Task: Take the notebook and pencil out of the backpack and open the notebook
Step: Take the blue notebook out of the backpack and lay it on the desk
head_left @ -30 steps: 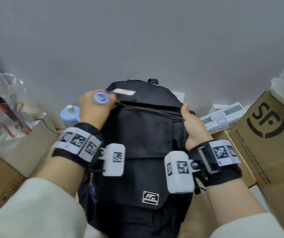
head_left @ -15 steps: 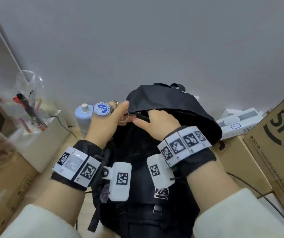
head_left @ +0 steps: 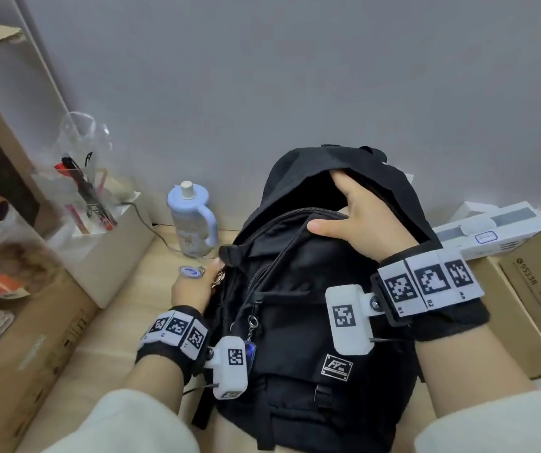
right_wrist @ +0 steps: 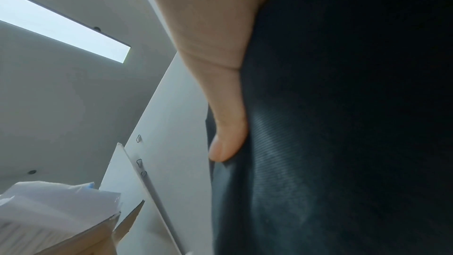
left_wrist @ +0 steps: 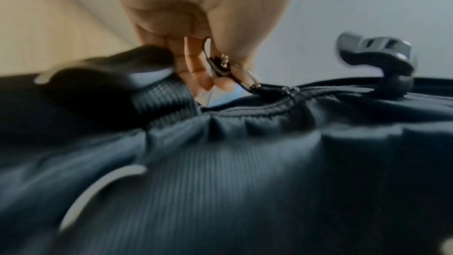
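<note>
A black backpack (head_left: 295,322) stands on the wooden table, its top zipper open and the top flap raised. My left hand (head_left: 197,282) is at the pack's left side and pinches the metal zipper pull (left_wrist: 228,69) between thumb and fingers. A round blue badge (head_left: 192,272) hangs from the pull's ring. My right hand (head_left: 360,220) reaches into the open top with straight fingers. Their tips are hidden under the flap, and the thumb (right_wrist: 228,143) lies outside on the fabric (right_wrist: 343,123). No notebook or pencil shows.
A pale blue bottle (head_left: 192,220) stands just left of the pack. Further left are a clear pen holder (head_left: 83,191) on a white box and cardboard boxes (head_left: 34,338). On the right, a white carton (head_left: 491,230) and brown boxes (head_left: 540,273) crowd the pack. A grey wall is behind.
My left hand has drawn the zipper pull from the top of the pack down its left side. The top has opened, and my right hand has gone from the outside into the opening.
</note>
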A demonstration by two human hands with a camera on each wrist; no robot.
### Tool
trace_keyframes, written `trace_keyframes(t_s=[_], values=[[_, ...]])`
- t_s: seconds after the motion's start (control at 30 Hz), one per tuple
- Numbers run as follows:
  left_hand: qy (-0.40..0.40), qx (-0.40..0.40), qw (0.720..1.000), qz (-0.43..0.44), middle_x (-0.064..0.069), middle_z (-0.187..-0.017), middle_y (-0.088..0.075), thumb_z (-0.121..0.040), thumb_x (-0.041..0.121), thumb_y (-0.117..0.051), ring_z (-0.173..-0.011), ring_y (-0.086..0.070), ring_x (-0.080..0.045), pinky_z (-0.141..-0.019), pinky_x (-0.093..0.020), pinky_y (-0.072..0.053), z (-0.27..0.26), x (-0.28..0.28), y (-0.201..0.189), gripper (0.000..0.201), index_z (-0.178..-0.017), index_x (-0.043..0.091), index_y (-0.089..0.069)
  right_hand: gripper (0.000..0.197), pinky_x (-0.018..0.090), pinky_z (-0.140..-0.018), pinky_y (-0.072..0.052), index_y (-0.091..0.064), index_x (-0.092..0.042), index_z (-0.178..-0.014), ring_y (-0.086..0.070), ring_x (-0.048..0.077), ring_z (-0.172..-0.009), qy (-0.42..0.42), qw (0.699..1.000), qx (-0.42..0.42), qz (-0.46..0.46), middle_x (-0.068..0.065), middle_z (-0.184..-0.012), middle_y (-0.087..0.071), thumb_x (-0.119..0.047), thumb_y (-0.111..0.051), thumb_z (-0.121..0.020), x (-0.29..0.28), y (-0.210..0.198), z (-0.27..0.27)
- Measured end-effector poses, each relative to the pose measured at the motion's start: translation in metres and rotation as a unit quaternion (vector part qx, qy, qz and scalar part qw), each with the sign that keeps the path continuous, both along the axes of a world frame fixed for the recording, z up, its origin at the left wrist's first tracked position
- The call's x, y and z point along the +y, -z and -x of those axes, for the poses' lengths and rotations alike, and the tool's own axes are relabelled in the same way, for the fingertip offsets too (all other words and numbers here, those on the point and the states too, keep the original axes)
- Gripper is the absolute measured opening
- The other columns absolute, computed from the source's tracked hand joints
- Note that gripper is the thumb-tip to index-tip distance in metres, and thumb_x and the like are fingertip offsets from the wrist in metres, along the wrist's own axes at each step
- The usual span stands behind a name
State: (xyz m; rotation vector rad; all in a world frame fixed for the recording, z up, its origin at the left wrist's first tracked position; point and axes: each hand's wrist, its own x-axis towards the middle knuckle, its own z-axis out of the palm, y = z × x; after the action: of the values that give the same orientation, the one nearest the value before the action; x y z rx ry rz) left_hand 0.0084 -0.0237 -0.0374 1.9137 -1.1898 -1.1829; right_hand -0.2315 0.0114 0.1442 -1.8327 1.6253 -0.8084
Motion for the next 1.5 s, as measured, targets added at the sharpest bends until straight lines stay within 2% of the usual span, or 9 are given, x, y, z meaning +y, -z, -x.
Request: trace_keyframes(t_s=[0.17, 0.3, 0.47, 0.67, 0.8, 1.0, 1.17, 1.37, 1.5], values=[[-0.037, -0.080, 0.979, 0.182, -0.012, -0.112, -0.051, -0.070, 0.025, -0.074, -0.110, -0.051, -0.028, -0.091, -0.038, -0.041, -0.001, 0.002, -0.074, 0.048, -0.108, 0.005, -0.053, 0.087, 0.034, -0.080, -0.051, -0.014, -0.039, -0.143, -0.061, 0.024, -0.066, 0.015, 0.999, 0.047, 0.002, 0.014, -0.070, -0.066, -0.030, -0.069, -0.077, 0.028, 0.007, -0.014], [0.053, -0.009, 0.880, 0.473, 0.013, -0.089, -0.062, -0.083, 0.014, -0.059, -0.088, -0.059, -0.007, -0.083, -0.021, -0.046, 0.027, 0.043, -0.144, 0.012, -0.089, 0.024, -0.058, 0.036, 0.035, -0.080, -0.053, -0.059, -0.038, -0.115, -0.063, 0.009, -0.079, -0.018, 0.996, 0.088, -0.003, -0.008, -0.082, -0.070, -0.041, -0.063, -0.079, 0.048, 0.019, -0.024], [0.369, -0.014, 0.881, 0.294, 0.004, -0.088, -0.071, -0.088, 0.043, -0.044, -0.088, -0.065, -0.010, -0.083, -0.031, -0.051, 0.061, 0.056, -0.143, 0.033, -0.091, 0.021, -0.069, 0.025, 0.022, -0.050, -0.028, -0.056, -0.030, -0.061, -0.044, 0.006, -0.049, -0.043, 0.991, 0.123, -0.003, -0.007, -0.050, -0.046, -0.044, -0.058, -0.082, 0.064, 0.036, -0.025], [0.408, -0.252, 0.842, 0.248, 0.011, -0.125, -0.056, -0.087, 0.057, -0.033, -0.105, -0.059, -0.015, -0.085, -0.039, -0.048, 0.086, 0.056, -0.116, 0.044, -0.115, 0.032, -0.056, 0.045, 0.027, -0.051, -0.032, -0.040, -0.029, -0.044, -0.042, 0.011, -0.049, -0.110, 0.974, 0.162, -0.110, -0.002, -0.046, -0.043, -0.051, -0.058, -0.079, 0.073, 0.044, -0.013], [0.444, -0.355, 0.813, 0.127, -0.001, -0.123, -0.053, -0.077, 0.050, -0.061, -0.109, -0.057, -0.029, -0.080, -0.036, -0.046, 0.098, 0.062, -0.101, 0.058, -0.126, 0.021, -0.046, 0.020, 0.025, -0.069, -0.046, -0.074, -0.024, -0.086, -0.060, 0.009, -0.070, -0.032, 0.989, 0.064, -0.128, 0.000, -0.078, -0.069, -0.039, -0.063, -0.080, 0.046, 0.036, 0.016], [0.549, -0.492, 0.660, 0.146, -0.011, -0.108, -0.057, -0.084, -0.001, -0.050, -0.093, -0.061, -0.031, -0.045, -0.029, -0.012, 0.123, 0.096, -0.097, 0.019, -0.101, 0.006, -0.053, 0.080, 0.039, -0.103, -0.040, -0.032, -0.019, -0.137, -0.046, 0.029, -0.122, -0.012, 0.925, 0.279, -0.258, 0.009, -0.138, -0.043, -0.027, -0.076, -0.071, -0.010, 0.080, 0.042], [0.572, -0.505, 0.615, 0.197, 0.000, -0.055, -0.034, -0.073, -0.006, -0.052, -0.047, -0.026, -0.015, -0.049, -0.026, -0.011, 0.123, 0.079, -0.102, 0.034, -0.054, 0.015, -0.034, 0.111, 0.045, -0.111, -0.030, -0.003, -0.022, -0.146, -0.026, 0.033, -0.138, 0.023, 0.904, 0.310, -0.293, 0.011, -0.153, -0.019, -0.032, -0.079, -0.066, -0.029, 0.119, 0.055], [0.563, -0.529, 0.615, 0.156, -0.005, -0.128, -0.044, -0.073, 0.012, -0.063, -0.115, -0.042, -0.026, -0.090, -0.035, -0.029, 0.122, 0.050, -0.082, 0.063, -0.129, 0.018, -0.036, 0.127, 0.048, -0.109, -0.030, 0.000, -0.028, -0.145, -0.020, 0.036, -0.139, 0.056, 0.909, 0.301, -0.282, 0.012, -0.154, -0.007, -0.029, -0.087, -0.053, -0.034, 0.137, 0.058], [0.557, -0.548, 0.621, 0.056, -0.007, -0.127, -0.053, -0.069, 0.031, -0.073, -0.115, -0.049, -0.027, -0.099, -0.038, -0.029, 0.130, 0.035, -0.067, 0.081, -0.137, 0.019, -0.029, 0.113, 0.046, -0.095, -0.042, -0.023, -0.028, -0.136, -0.038, 0.036, -0.124, 0.070, 0.913, 0.315, -0.250, 0.011, -0.138, -0.025, -0.026, -0.090, -0.045, -0.038, 0.139, 0.054]])
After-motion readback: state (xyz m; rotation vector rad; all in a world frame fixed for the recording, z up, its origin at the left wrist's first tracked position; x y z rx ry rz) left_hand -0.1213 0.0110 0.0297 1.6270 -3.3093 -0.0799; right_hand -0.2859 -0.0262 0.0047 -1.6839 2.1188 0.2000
